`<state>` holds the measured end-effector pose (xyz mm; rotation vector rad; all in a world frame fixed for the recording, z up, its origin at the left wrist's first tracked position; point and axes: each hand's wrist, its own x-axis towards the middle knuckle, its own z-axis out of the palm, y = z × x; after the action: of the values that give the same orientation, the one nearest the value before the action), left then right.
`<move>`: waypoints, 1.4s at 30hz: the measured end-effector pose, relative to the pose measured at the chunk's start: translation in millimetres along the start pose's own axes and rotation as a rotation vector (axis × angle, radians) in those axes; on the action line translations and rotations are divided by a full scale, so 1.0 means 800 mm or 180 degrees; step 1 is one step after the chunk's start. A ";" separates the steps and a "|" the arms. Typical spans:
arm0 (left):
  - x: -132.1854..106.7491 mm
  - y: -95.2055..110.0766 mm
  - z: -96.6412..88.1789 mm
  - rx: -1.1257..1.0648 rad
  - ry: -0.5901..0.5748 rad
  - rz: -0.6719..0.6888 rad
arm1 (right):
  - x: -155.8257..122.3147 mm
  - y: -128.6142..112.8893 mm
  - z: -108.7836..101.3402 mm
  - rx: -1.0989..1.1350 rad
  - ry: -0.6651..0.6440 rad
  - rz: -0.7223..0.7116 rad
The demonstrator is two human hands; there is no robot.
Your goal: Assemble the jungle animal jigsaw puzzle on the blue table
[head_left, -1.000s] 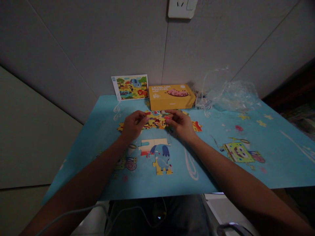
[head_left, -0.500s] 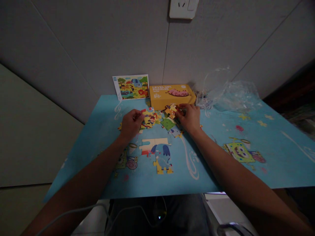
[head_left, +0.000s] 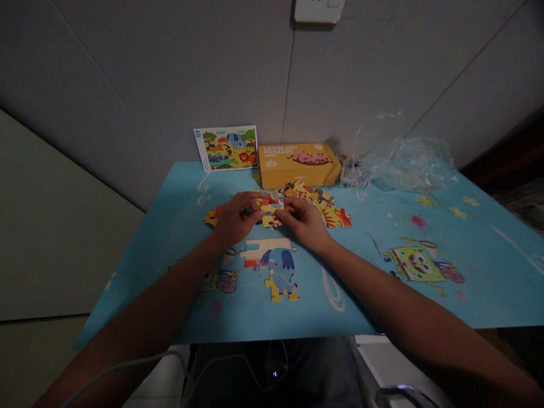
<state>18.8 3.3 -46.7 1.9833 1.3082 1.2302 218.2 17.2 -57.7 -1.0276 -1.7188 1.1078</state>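
Note:
My left hand [head_left: 239, 217] and my right hand [head_left: 305, 222] are close together over the middle of the table. Between them is a yellow, red and blue puzzle piece [head_left: 272, 213], pinched at its left side by my left fingers and at its right side by my right fingers. Whether it is one piece or two touching, I cannot tell. Just below lies a joined section with a blue elephant [head_left: 280, 269]. Loose puzzle pieces [head_left: 335, 214] are heaped behind and beside my right hand; others [head_left: 210, 217] show left of my left hand.
A yellow puzzle box [head_left: 297, 165] stands at the back by the wall, with a picture card [head_left: 229, 149] leaning to its left. Crumpled clear plastic [head_left: 416, 164] lies at the back right. A cartoon-printed blue mat [head_left: 361, 300] covers the table [head_left: 148, 272].
My right hand has moved left and toward me, away from the piece it held at the heap. My left hand has shifted right, and both hands now meet at one piece.

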 end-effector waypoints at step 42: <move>-0.003 0.018 -0.045 -0.0716 -0.3273 -0.0822 | -0.031 -0.040 0.001 -0.0262 -0.2033 0.0384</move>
<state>-6.0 -8.7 -19.5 1.7743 0.7895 0.1244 219.7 -14.8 -33.0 -0.8869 -2.2337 1.5718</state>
